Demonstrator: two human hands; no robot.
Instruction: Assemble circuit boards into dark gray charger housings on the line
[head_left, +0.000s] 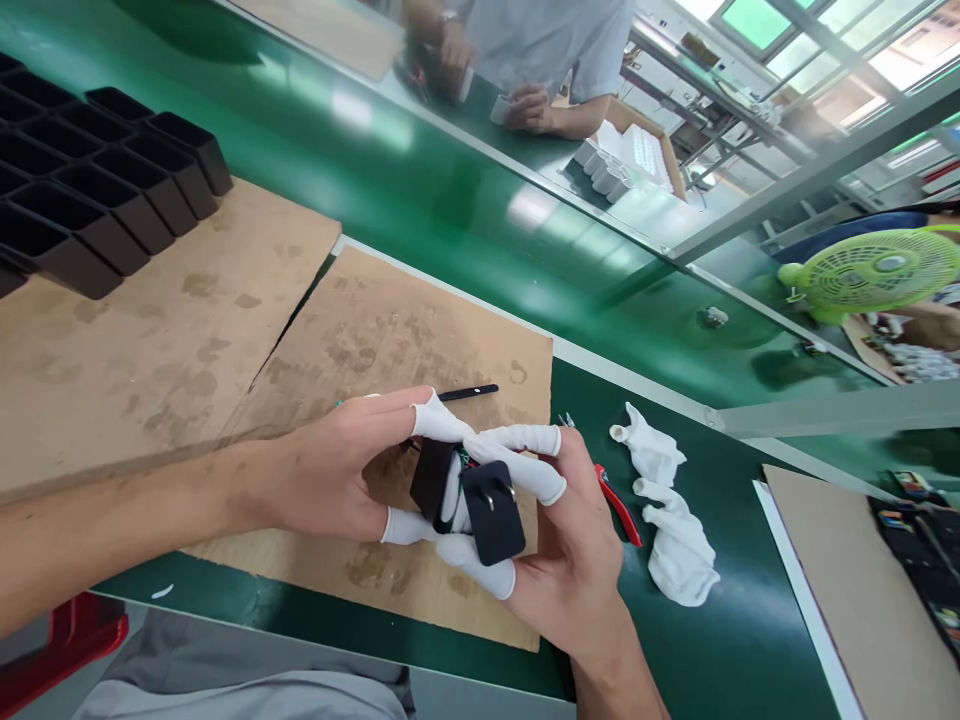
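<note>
Several black tubs (112, 180) stand packed left of the board (420, 320), on a second sheet (150, 340); a dark gap between sheet and board widens toward the back. Over the board, the left hand (322, 465) grips a black case (430, 490), open end rightward, pale filling showing. Stained card stretches from a black tool (471, 392) to the board's back edge. Over the board's right part, the right hand (574, 545) pinches a black plate (493, 515) with metal prongs, at the case's open end. Right of the board lie red pliers (619, 508), then white cloths (681, 560), then green bench (757, 620). Lettering on the dark parts (911, 560) farthest right of the board is too small to read.
</note>
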